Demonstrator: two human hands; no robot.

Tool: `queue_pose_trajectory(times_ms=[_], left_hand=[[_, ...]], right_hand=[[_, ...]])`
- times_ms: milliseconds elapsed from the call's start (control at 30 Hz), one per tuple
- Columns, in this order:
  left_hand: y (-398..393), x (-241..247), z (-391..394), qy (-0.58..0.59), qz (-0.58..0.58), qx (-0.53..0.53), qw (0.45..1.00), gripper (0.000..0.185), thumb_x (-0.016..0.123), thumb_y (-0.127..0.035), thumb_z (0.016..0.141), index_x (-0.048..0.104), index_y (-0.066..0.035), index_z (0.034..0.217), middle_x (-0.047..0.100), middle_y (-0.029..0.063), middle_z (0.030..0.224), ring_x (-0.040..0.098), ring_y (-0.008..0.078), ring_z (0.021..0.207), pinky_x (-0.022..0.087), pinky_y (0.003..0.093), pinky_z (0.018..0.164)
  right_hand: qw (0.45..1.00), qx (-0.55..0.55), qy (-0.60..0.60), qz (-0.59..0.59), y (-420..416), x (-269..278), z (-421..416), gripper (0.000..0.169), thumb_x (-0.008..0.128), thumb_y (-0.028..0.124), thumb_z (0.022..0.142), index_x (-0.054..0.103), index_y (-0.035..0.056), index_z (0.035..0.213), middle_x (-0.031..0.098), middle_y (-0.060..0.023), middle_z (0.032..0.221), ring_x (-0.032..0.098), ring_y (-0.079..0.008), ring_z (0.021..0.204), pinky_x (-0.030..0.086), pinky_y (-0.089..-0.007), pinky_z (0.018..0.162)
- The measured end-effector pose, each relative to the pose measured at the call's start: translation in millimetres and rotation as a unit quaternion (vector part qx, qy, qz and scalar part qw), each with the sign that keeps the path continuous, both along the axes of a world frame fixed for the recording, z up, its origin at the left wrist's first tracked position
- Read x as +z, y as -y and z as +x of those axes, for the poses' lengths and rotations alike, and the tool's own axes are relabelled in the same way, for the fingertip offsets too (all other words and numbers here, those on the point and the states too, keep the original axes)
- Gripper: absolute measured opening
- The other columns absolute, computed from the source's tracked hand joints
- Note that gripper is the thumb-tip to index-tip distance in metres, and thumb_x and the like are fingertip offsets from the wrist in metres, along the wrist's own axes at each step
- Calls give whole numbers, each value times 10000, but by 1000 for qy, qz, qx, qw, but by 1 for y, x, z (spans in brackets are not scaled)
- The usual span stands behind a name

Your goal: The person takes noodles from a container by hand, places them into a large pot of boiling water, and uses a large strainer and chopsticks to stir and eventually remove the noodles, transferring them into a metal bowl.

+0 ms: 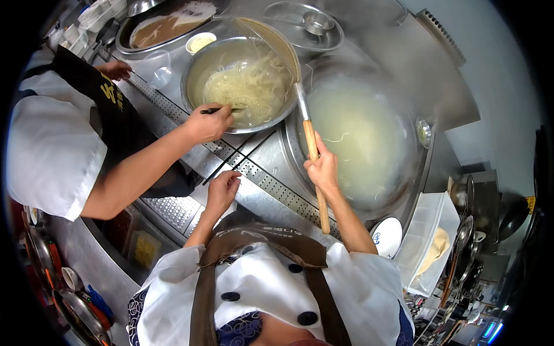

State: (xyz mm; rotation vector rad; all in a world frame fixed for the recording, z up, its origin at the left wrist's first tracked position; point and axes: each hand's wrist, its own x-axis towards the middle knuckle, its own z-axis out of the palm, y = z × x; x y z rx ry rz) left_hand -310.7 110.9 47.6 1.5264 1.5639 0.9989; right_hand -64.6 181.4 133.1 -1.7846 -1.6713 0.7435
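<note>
My right hand [322, 166] is closed around the wooden handle of a large wire strainer [277, 39], whose mesh head is tilted over the right rim of a metal bowl [188, 93]. Pale noodles [242, 88] lie in liquid in that bowl. Beside the handle, a wide pot of cloudy steaming water [359, 142] holds a few stray noodles. My left hand [223, 190] is at the counter edge with fingers curled, near the black chopsticks [255, 149]; whether it grips anything cannot be told. A co-worker's hand [212, 123] holds a dark-handled utensil in the noodles.
The co-worker [56, 147] stands close on the left, one arm reaching across the perforated drain strip [277, 184]. Behind the bowl are a basin of brown and white contents [169, 26], a small cup [201, 42] and a ladle [318, 22]. A white plate [387, 238] and plastic bin [428, 242] stand right.
</note>
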Motion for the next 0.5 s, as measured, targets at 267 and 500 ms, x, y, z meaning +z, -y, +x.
queue_pose_trajectory(times_ms=[267, 500], left_hand=[[-9, 2, 13, -20, 28, -13, 999, 168, 590, -38, 765, 611, -8, 929, 614, 89, 756, 576, 136, 636, 458, 258, 590], [-16, -7, 31, -16, 35, -56, 998, 153, 593, -43, 766, 611, -16, 915, 607, 92, 749, 582, 150, 652, 461, 259, 597]], right_hand=[[997, 48, 53, 40, 0, 20, 27, 772, 522, -26, 594, 364, 150, 1329, 590, -247, 958, 591, -385, 813, 476, -391, 743], [998, 33, 5, 54, 0, 11, 42, 791, 502, -69, 590, 375, 187, 1327, 591, -223, 979, 591, -358, 869, 462, -363, 791]])
